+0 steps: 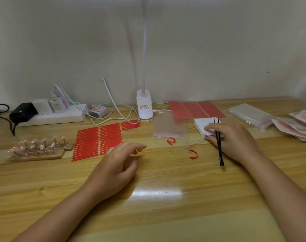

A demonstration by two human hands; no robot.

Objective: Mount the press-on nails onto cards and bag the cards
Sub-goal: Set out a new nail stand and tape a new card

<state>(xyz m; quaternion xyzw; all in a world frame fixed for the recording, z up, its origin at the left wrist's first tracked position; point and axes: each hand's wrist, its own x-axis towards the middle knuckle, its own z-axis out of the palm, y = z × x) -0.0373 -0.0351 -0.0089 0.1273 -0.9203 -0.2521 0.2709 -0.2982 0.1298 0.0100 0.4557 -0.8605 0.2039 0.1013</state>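
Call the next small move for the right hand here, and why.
Probably lift one white card off the stack and bring it to the bare table centre. The right hand already rests on that stack, tweezers in its grip; the nails are still on their stands and the left hand holds nothing.

– Right hand [236,138]?
– At three o'clock, gripping black tweezers [218,140] and resting on a white card stack [203,124].
– Left hand [117,165]?
– Centre, fingers relaxed, holding nothing, just beside red adhesive strips [98,140].
– Nails?
– Pink press-on nails [38,145] on wooden stands at nine o'clock. A clear bag [169,126] lies at one o'clock.
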